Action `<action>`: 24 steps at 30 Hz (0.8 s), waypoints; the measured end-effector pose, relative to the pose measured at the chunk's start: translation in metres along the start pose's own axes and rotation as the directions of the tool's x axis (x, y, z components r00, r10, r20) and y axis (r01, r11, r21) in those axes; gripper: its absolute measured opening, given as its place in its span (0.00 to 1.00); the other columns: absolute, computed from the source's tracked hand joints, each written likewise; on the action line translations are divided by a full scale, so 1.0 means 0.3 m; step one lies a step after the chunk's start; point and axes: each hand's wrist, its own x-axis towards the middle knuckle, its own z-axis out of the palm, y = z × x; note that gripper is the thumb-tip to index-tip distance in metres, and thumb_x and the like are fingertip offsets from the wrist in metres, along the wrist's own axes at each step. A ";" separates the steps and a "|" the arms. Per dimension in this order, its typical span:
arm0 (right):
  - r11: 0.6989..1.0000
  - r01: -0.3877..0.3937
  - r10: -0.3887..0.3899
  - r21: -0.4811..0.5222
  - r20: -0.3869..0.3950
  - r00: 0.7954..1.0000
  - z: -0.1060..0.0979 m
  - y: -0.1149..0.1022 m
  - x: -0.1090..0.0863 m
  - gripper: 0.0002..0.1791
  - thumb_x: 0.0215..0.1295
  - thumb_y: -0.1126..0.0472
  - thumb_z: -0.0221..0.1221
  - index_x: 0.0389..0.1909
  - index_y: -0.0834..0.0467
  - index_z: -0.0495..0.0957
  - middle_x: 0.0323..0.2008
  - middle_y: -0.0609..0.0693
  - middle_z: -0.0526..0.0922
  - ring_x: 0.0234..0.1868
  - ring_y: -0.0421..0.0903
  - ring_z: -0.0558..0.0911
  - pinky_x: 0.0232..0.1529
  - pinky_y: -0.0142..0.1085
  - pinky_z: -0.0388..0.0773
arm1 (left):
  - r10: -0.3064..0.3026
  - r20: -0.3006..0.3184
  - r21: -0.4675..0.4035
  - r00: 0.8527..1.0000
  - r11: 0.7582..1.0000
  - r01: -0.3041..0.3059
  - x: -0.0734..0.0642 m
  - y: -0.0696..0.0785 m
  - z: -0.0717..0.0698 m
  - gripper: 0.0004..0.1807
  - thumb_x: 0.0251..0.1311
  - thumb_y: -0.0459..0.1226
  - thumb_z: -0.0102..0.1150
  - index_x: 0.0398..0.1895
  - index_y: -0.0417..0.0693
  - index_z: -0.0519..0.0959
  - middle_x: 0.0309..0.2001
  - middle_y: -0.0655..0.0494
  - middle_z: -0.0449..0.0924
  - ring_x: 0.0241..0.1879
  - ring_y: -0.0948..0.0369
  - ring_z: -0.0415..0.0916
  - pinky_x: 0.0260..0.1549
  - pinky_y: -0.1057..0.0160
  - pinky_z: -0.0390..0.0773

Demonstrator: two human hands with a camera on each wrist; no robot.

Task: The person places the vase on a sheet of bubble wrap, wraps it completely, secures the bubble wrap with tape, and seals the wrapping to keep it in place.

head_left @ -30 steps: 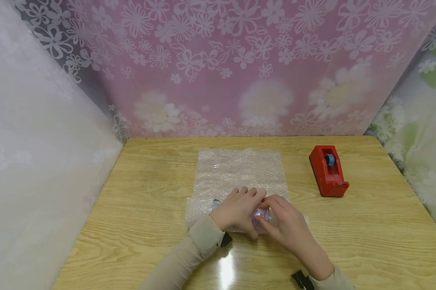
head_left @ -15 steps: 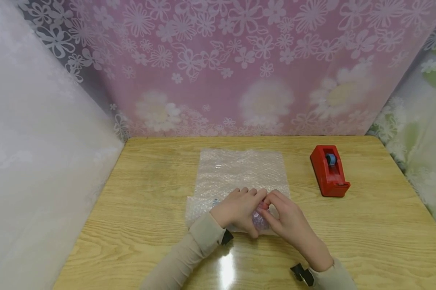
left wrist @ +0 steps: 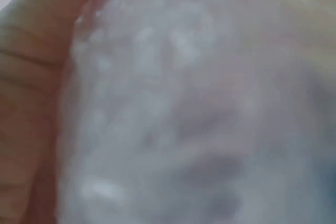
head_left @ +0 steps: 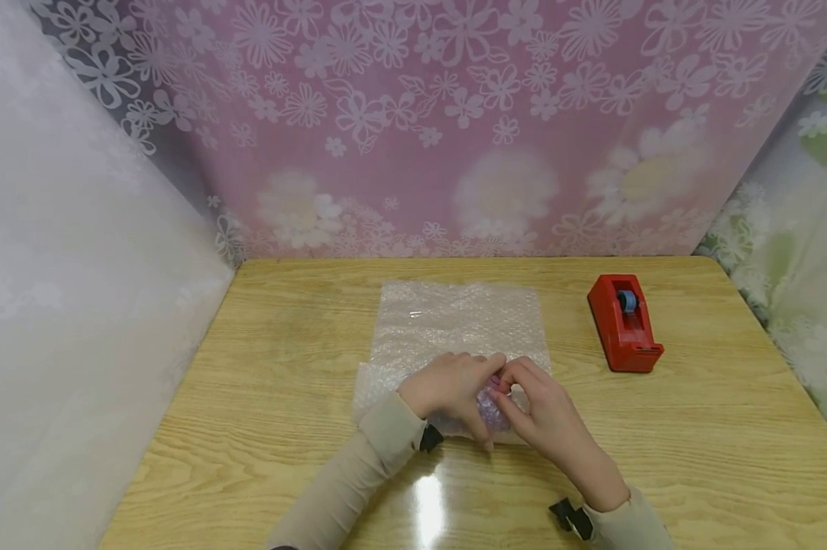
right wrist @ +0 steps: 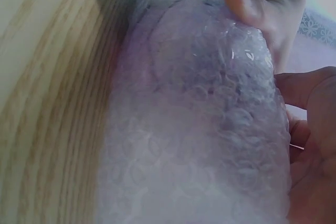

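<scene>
A sheet of bubble wrap (head_left: 461,317) lies on the table, its near end wrapped over a purplish object (head_left: 490,410) whose kind the layers hide. My left hand (head_left: 447,388) grips this bundle from above, fingers over its far side and thumb on the near side. At the bundle's right part, my right hand (head_left: 547,412) pinches the wrap between thumb and fingers. The right wrist view shows the wrapped bundle (right wrist: 199,108) lengthwise, with my left thumb (right wrist: 244,4) pressing on it farther along. In the left wrist view, blurred bubble wrap (left wrist: 157,98) fills most of the picture.
A red tape dispenser (head_left: 622,325) with a roll of tape stands at the right on the wooden table (head_left: 282,344). A pink flowered curtain (head_left: 399,137) hangs behind the table's far edge, with pale curtains at both sides.
My right thumb and fingers have come together into a pinch on the wrap. The left fingers have curled in more, and the bundle has shifted slightly away from me. Its bluish left end is now hidden.
</scene>
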 end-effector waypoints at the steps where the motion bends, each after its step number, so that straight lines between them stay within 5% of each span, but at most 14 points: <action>1: 1.000 0.003 -0.003 0.001 -0.005 1.000 0.001 0.002 0.000 0.17 0.51 0.70 0.71 0.32 0.55 0.72 0.38 0.43 0.77 0.40 0.39 0.77 0.40 0.34 0.78 | -0.002 -0.001 -0.011 1.000 1.000 0.002 0.000 -0.001 -0.001 0.47 0.19 0.65 0.81 0.45 0.64 0.64 0.36 0.72 0.74 0.31 0.69 0.72 0.28 0.68 0.72; 5: 1.000 0.010 -0.010 0.012 -0.015 1.000 0.007 0.008 -0.002 0.17 0.50 0.71 0.71 0.31 0.55 0.72 0.39 0.45 0.80 0.42 0.42 0.79 0.45 0.28 0.74 | -0.034 -0.002 -0.014 0.999 0.999 0.034 -0.003 0.002 -0.006 0.51 0.14 0.68 0.81 0.44 0.62 0.64 0.32 0.71 0.73 0.30 0.69 0.72 0.27 0.67 0.72; 11: 1.000 -0.017 0.018 0.011 -0.013 1.000 0.009 0.012 -0.006 0.17 0.51 0.71 0.71 0.29 0.54 0.71 0.39 0.46 0.83 0.43 0.45 0.80 0.45 0.36 0.77 | -0.089 -0.007 0.023 0.996 0.996 0.089 -0.009 0.010 -0.007 0.52 0.13 0.71 0.78 0.44 0.59 0.63 0.29 0.68 0.73 0.27 0.68 0.72 0.26 0.66 0.72; 15: 0.999 -0.039 0.039 0.024 -0.003 0.999 0.007 0.013 -0.007 0.17 0.52 0.71 0.70 0.29 0.53 0.71 0.38 0.44 0.82 0.43 0.44 0.80 0.45 0.34 0.76 | -0.078 -0.032 0.031 0.996 0.996 0.079 -0.021 0.012 -0.003 0.52 0.14 0.71 0.77 0.44 0.58 0.62 0.29 0.69 0.74 0.28 0.68 0.73 0.27 0.65 0.72; 19: 0.999 -0.046 0.046 0.029 0.006 0.999 0.006 0.017 -0.007 0.17 0.52 0.71 0.70 0.29 0.53 0.71 0.37 0.43 0.82 0.42 0.43 0.80 0.43 0.36 0.78 | -0.050 -0.106 0.111 0.993 0.992 0.062 -0.045 0.019 0.005 0.52 0.18 0.74 0.73 0.46 0.59 0.64 0.38 0.68 0.78 0.35 0.67 0.75 0.34 0.62 0.74; 24: 0.998 -0.054 0.054 0.024 0.016 0.998 0.004 0.020 -0.008 0.16 0.53 0.71 0.70 0.29 0.53 0.71 0.38 0.44 0.82 0.43 0.44 0.81 0.43 0.41 0.80 | 0.016 -0.225 0.282 0.974 0.958 0.050 -0.091 0.045 0.020 0.52 0.29 0.76 0.65 0.58 0.58 0.69 0.57 0.62 0.76 0.50 0.60 0.75 0.48 0.57 0.75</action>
